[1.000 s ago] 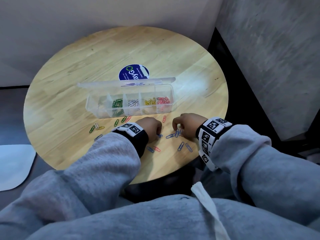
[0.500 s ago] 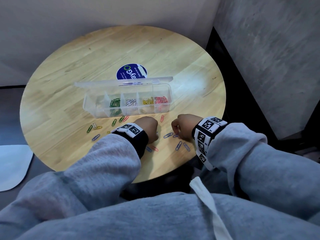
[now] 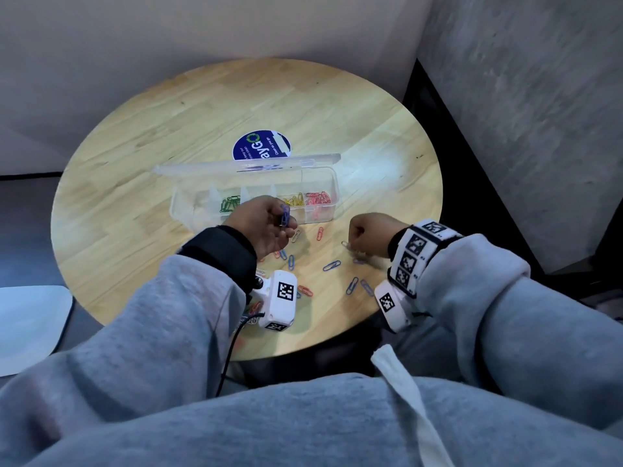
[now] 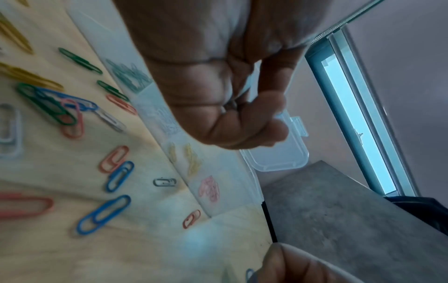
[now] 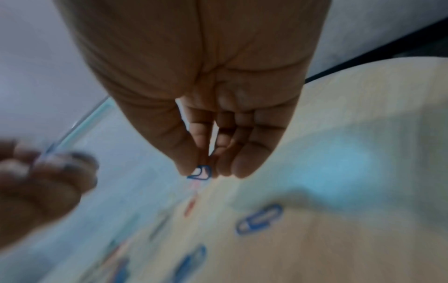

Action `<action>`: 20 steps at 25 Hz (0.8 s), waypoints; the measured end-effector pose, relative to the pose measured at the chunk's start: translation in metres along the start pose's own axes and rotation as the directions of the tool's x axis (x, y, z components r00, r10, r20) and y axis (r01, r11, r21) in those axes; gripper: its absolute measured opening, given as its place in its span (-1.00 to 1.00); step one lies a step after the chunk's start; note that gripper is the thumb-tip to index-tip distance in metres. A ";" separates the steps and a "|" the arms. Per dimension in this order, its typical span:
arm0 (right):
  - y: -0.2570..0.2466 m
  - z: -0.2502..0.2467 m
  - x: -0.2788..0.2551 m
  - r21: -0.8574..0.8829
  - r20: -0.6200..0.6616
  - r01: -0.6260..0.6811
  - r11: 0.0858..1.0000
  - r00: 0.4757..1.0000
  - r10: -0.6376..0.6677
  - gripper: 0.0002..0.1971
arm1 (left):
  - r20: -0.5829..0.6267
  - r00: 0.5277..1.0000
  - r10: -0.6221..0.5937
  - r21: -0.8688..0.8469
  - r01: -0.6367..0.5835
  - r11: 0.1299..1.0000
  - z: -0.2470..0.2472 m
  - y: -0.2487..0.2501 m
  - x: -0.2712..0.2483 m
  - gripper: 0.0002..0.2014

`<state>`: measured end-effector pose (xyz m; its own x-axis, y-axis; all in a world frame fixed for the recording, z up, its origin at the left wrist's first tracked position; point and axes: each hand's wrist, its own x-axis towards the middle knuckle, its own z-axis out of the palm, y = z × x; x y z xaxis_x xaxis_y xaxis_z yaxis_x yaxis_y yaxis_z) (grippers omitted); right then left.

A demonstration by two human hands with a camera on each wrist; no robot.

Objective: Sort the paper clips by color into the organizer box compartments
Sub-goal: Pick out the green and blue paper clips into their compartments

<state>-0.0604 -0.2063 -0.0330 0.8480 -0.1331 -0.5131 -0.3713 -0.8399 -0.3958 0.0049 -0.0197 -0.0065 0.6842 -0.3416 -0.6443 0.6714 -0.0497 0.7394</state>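
The clear organizer box (image 3: 332,183) stands open on the round table, with green (image 3: 229,204), yellow (image 3: 294,199) and red clips (image 3: 318,198) in separate compartments. My left hand (image 3: 285,224) hovers palm-up just in front of the box and pinches a few blue clips (image 3: 286,215). To its right, my right hand (image 3: 350,242) stays low over the table. It pinches one blue clip (image 5: 200,173) between thumb and forefinger. Loose blue clips (image 3: 332,265) and red clips (image 3: 319,233) lie between and below the hands. The left wrist view shows my left fingers (image 4: 242,118) curled, their clips hidden.
The box lid (image 3: 249,166) stands open behind the compartments, and the leftmost compartment (image 3: 190,205) looks empty. A round blue sticker (image 3: 261,144) lies behind the box. More green, yellow and white clips (image 4: 48,107) are scattered left of my left hand. Walls close in beyond the wooden table (image 3: 135,163).
My left hand has lifted off the table, rolled palm-up and moved toward the box with blue clips. My right hand has picked a blue clip off the table.
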 end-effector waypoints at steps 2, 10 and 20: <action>0.003 -0.012 -0.002 0.411 0.020 -0.076 0.908 0.997 0.074 -0.73 | 0.031 0.999 -0.012 -0.036 0.013 0.999 -0.001 0.001 -0.001 -0.75; 0.003 -0.017 -0.017 0.663 0.108 -0.180 0.727 0.984 0.145 -0.76 | 0.022 0.995 -0.095 0.158 0.091 0.983 0.007 0.000 -0.005 -0.80; 0.001 0.007 -0.004 -0.406 0.056 0.012 0.914 0.998 0.011 -0.88 | -0.048 0.999 0.002 0.737 0.034 0.675 0.005 -0.012 -0.004 -0.76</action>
<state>-0.0669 -0.2025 -0.0367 0.8214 -0.1132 -0.5590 -0.1756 -0.9827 -0.0590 -0.0073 -0.0220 -0.0113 0.6988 -0.2961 -0.6512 0.2663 -0.7372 0.6210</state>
